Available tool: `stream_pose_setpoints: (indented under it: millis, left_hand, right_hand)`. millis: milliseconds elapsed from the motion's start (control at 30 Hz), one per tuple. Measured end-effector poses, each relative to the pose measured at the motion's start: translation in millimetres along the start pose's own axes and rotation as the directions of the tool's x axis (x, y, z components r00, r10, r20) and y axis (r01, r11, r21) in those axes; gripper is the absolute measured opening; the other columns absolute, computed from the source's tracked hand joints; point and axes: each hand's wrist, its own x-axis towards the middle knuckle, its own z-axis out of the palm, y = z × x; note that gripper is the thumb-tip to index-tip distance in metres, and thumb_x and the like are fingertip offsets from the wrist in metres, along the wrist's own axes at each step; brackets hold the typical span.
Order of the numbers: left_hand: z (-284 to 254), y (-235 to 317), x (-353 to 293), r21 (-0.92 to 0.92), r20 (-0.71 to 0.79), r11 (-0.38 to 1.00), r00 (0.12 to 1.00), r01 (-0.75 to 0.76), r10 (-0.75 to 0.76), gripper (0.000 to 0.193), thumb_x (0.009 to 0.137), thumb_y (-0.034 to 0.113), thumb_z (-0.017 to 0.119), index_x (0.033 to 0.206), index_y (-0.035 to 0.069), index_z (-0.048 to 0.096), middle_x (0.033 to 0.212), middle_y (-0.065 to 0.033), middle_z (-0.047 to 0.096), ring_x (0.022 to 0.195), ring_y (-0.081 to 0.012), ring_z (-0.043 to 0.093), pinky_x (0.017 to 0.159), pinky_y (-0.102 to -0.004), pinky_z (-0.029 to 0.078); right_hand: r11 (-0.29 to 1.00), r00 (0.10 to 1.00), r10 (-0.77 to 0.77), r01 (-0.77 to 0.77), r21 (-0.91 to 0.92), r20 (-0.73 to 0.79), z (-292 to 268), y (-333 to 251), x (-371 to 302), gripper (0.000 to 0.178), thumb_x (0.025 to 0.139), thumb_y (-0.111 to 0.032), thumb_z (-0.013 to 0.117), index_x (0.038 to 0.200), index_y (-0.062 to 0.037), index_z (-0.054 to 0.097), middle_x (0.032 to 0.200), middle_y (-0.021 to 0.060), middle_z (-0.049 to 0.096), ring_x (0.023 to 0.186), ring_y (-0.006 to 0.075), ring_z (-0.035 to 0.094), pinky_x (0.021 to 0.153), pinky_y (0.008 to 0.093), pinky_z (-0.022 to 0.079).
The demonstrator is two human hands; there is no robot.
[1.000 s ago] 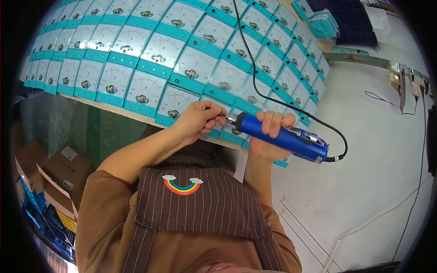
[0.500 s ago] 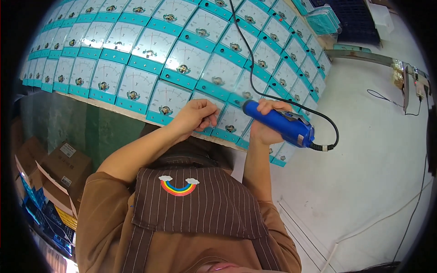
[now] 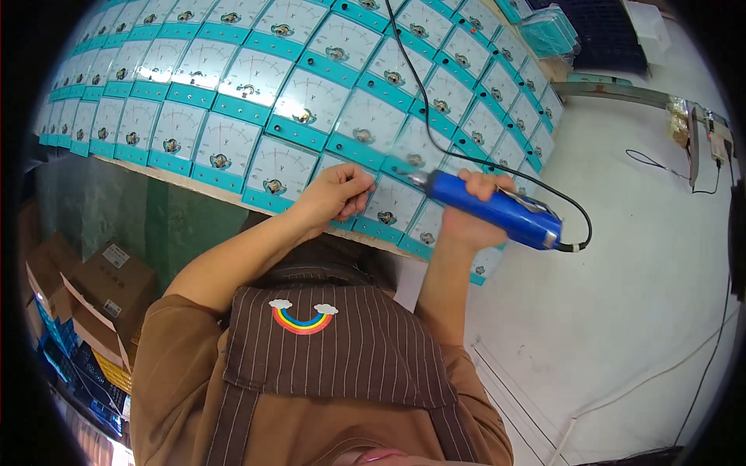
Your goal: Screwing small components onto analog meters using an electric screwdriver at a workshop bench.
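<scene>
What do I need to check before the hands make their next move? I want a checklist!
1. Right hand wrapped around the blue driver: ok.
2. Cord joined to the driver's back end: ok.
3. Driver's tip apart from the left hand: ok, a gap shows.
4. Something small pinched in the left hand: cannot tell, too small to see.
5. Cord off the meters: cannot tell, it crosses them in this view but may hang above.
</scene>
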Motion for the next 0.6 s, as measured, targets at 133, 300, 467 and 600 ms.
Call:
stream_pose_setpoints:
  millis: [133,300,467,600]
  left_hand:
    - [23.1,-7.3,13.6,-0.027,0.012,0.999,1.000,0.029,-0.028,0.017,0.091,0.022,0.053,0.084,0.006,0.051,0.058,0.0001,0.047,0.040,-0.0034,0.032,0.036,-0.0185,0.020]
    - [51.5,-14.2,17.9,-0.082,0.133,0.988,0.984,0.132,-0.121,0.017,0.091,0.021,0.051,0.087,0.005,0.054,0.060,-0.0008,0.050,0.041,-0.0038,0.033,0.037,-0.0173,0.022]
    - [56.0,-23.7,34.9,0.026,0.010,0.998,0.999,0.051,-0.051,0.018,0.092,0.021,0.048,0.091,0.004,0.055,0.065,-0.0019,0.053,0.046,-0.0036,0.036,0.040,-0.0170,0.025]
    - [50.0,-31.8,33.1,0.046,0.010,0.998,0.999,0.049,-0.050,0.020,0.092,0.022,0.048,0.091,0.004,0.056,0.067,-0.0016,0.055,0.047,-0.0037,0.037,0.040,-0.0177,0.026]
  right_hand:
    - [0.950,0.980,0.147,-0.177,0.256,0.131,10.5,-28.6,-14.7,0.041,0.086,-0.044,0.039,0.091,-0.0066,0.055,0.063,0.0047,0.049,0.063,0.0181,0.046,0.076,0.0362,0.036]
    - [0.944,0.987,0.154,-0.133,0.302,-0.048,-2.4,-47.7,-25.1,0.043,0.086,-0.046,0.036,0.088,-0.0067,0.053,0.060,0.0056,0.049,0.062,0.0192,0.046,0.074,0.0370,0.037]
    - [0.986,0.988,-0.116,0.102,-0.132,-0.099,-26.3,-50.1,-20.8,0.053,0.083,-0.054,0.036,0.087,-0.0035,0.051,0.061,0.0096,0.053,0.060,0.0217,0.050,0.070,0.0372,0.039]
    - [0.953,0.981,-0.184,0.165,-0.254,-0.055,-44.0,-35.1,-17.5,0.061,0.081,-0.060,0.034,0.085,-0.0007,0.049,0.061,0.0125,0.055,0.057,0.0232,0.052,0.067,0.0366,0.040]
